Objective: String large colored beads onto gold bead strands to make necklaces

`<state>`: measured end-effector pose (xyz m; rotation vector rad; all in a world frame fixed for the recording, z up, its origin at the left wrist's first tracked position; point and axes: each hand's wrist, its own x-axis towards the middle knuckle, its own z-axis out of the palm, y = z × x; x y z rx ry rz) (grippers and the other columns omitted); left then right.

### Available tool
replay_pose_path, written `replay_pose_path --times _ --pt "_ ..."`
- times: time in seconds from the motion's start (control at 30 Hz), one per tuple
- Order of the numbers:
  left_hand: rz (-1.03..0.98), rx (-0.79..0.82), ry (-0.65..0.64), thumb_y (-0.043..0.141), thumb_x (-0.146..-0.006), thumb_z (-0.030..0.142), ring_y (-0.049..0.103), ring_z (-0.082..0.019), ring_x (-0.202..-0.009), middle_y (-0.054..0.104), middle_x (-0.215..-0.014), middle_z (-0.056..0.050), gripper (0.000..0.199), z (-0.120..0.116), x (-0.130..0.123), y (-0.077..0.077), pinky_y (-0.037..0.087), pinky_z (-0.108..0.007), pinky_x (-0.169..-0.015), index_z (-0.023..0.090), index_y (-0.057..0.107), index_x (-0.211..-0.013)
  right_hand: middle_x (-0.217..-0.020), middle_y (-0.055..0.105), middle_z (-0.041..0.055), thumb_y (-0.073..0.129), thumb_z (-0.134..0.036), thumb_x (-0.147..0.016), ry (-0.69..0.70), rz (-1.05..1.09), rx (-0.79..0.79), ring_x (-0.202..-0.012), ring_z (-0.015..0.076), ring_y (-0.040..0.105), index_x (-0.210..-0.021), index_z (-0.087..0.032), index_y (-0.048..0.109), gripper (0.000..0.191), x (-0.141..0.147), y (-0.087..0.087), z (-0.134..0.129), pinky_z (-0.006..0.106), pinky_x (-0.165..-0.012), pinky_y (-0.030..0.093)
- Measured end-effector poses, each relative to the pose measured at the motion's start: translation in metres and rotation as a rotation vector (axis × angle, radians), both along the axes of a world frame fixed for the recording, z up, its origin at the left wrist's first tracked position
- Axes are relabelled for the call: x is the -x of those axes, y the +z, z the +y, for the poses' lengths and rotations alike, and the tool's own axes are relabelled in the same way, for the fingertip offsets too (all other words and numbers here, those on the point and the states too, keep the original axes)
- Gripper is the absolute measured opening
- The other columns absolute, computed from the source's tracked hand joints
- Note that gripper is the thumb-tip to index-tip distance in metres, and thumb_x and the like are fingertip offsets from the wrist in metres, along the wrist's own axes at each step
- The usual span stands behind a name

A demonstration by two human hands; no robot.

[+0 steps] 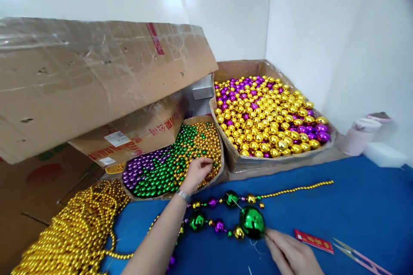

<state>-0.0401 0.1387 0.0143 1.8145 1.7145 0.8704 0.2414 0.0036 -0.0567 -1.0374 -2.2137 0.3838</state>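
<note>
My left hand (199,171) reaches into a carton (222,176) of small shiny beads, over its gold beads (211,144). Its fingers are curled and pressed together; what is between them, if anything, is hidden. At the lower right, my right hand (292,252) pinches at the edge of a big green bead (252,222). A thin needle (234,202) sticks out of that bead's far side, in line with the pinched fingers. On the blue cloth, a strand of green, purple and gold beads (219,225) lies in two rows between my hands.
A larger carton (274,163) of gold and purple balls stands behind at right. Gold bead chains (74,227) are heaped at left, under a leaning cardboard flap (103,77). A red packet (313,241), scissors (358,260) and a pale pink cup (359,136) are at right.
</note>
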Motion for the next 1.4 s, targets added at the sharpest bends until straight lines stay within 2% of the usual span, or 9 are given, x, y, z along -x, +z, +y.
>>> replay_pose_path --times 0.13,0.3,0.4,0.67,0.83,0.97,1.17,1.27,1.4 --pt "-0.276 -0.012 -0.019 0.035 -0.093 0.032 0.064 -0.018 -0.095 0.062 -0.113 -0.015 0.032 -0.045 -0.015 0.011 0.052 -0.032 -0.082 0.012 0.048 -0.115 -0.078 0.067 0.0063 0.036 -0.020 -0.093 -0.016 0.059 0.063 -0.071 0.0181 0.068 -0.097 -0.021 0.058 0.022 -0.001 0.002 0.000 0.025 -0.069 0.055" --pt "-0.965 0.138 -0.043 0.056 -0.085 0.025 0.064 -0.013 -0.082 0.066 -0.102 -0.009 0.017 -0.087 -0.038 0.011 0.051 -0.025 -0.076 0.015 0.058 -0.099 -0.075 0.065 0.0056 0.035 -0.019 -0.093 -0.010 0.099 0.069 -0.069 0.0177 0.065 -0.094 -0.022 0.058 0.023 0.001 0.004 -0.001 0.028 -0.072 0.054" --pt "-1.126 0.182 -0.046 0.063 -0.081 0.020 0.061 -0.011 -0.077 0.065 -0.097 -0.007 0.013 -0.098 -0.048 0.011 0.049 -0.023 -0.073 0.014 0.063 -0.093 -0.074 0.065 0.0048 0.035 -0.018 -0.092 -0.013 0.091 0.024 -0.066 0.0174 0.064 -0.095 -0.021 0.059 0.024 0.001 0.001 -0.001 0.028 -0.070 0.054" --pt "-1.018 0.138 -0.037 0.068 -0.076 0.022 0.058 -0.012 -0.076 0.065 -0.094 -0.006 0.014 -0.104 -0.056 0.017 0.047 -0.023 -0.073 0.016 0.067 -0.089 -0.068 0.067 0.0043 0.035 -0.022 -0.093 -0.070 0.037 -0.076 -0.061 0.0173 0.065 -0.097 -0.022 0.065 0.030 -0.002 0.005 -0.002 0.024 -0.062 0.054" --pt "-0.702 0.011 -0.001 0.069 -0.074 0.026 0.058 -0.014 -0.075 0.066 -0.084 -0.003 0.018 -0.104 -0.055 0.020 0.046 -0.023 -0.069 0.017 0.066 -0.089 -0.073 0.069 0.0069 0.037 -0.020 -0.092 -0.111 -0.092 -0.182 -0.067 0.0197 0.067 -0.107 -0.020 0.064 0.031 -0.008 -0.004 -0.001 0.027 -0.063 0.054" --pt "-0.544 0.010 -0.088 0.069 -0.073 0.027 0.059 -0.016 -0.076 0.067 -0.085 -0.004 0.021 -0.109 -0.063 0.019 0.047 -0.025 -0.071 0.018 0.064 -0.092 -0.078 0.070 0.0088 0.037 -0.015 -0.090 -0.129 -0.137 -0.211 -0.069 0.0209 0.066 -0.111 -0.016 0.062 0.032 -0.010 -0.016 0.000 0.030 -0.064 0.053" --pt "-0.811 0.192 -0.021 0.069 -0.074 0.030 0.059 -0.013 -0.072 0.068 -0.086 -0.006 0.024 -0.114 -0.088 -0.023 0.046 -0.023 -0.065 0.016 0.062 -0.092 -0.075 0.068 0.0055 0.032 -0.019 -0.094 -0.115 -0.071 0.016 -0.069 0.0174 0.065 -0.097 -0.020 0.062 0.030 -0.003 -0.038 -0.001 0.025 -0.063 0.052" --pt "-0.799 0.215 0.002 0.067 -0.076 0.033 0.059 -0.014 -0.067 0.069 -0.082 -0.007 0.022 -0.114 -0.093 -0.047 0.046 -0.024 -0.061 0.014 0.065 -0.086 -0.077 0.068 0.0047 0.033 -0.019 -0.094 -0.116 -0.132 0.036 -0.071 0.0164 0.066 -0.095 -0.021 0.062 0.029 -0.004 -0.052 -0.002 0.023 -0.063 0.052" --pt "-0.574 0.097 -0.061 0.065 -0.077 0.033 0.060 -0.016 -0.068 0.069 -0.079 -0.007 0.019 -0.115 -0.094 -0.046 0.045 -0.024 -0.060 0.015 0.068 -0.076 -0.089 0.068 0.0065 0.038 -0.021 -0.091 -0.154 -0.275 -0.008 -0.071 0.0170 0.068 -0.099 -0.022 0.063 0.026 -0.018 -0.052 0.001 0.022 -0.058 0.052"
